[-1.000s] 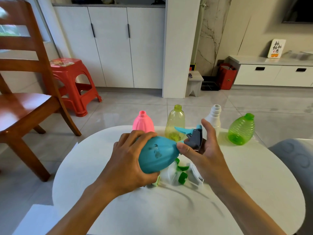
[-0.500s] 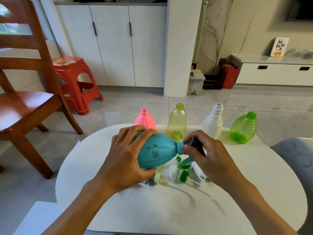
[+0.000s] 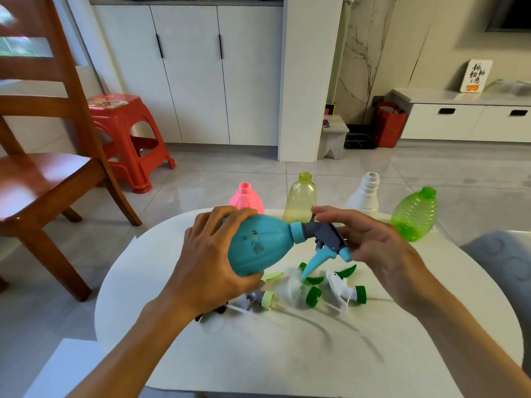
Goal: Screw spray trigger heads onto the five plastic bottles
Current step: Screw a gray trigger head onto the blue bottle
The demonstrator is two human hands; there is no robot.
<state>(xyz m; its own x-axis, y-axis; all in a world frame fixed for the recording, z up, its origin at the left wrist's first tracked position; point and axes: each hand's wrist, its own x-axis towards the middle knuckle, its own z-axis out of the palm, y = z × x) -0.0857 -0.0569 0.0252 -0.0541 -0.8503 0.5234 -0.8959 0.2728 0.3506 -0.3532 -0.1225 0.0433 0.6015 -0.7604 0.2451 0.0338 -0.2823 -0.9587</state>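
Observation:
My left hand (image 3: 207,254) grips a teal bottle (image 3: 258,245) on its side above the white table (image 3: 287,354), neck to the right. A grey spray trigger head (image 3: 327,237) with a teal collar and lever sits on that neck, lever hanging down. My right hand (image 3: 382,248) holds the head at its nozzle end, thumb in front, fingers spread behind. Pink (image 3: 247,196), yellow (image 3: 300,199), white (image 3: 363,199) and green (image 3: 415,214) bottles stand open-necked along the far edge. Several loose trigger heads (image 3: 313,294) lie under my hands.
A wooden chair (image 3: 43,168) stands left of the table, with a red plastic stool (image 3: 126,133) behind it. A grey cushioned seat (image 3: 502,268) touches the table's right side. White cabinets and a pillar line the far wall.
The trigger head has turned on the teal bottle's neck: its lever pointed up, then was hidden, and now hangs down. My right hand's fingers have loosened and spread.

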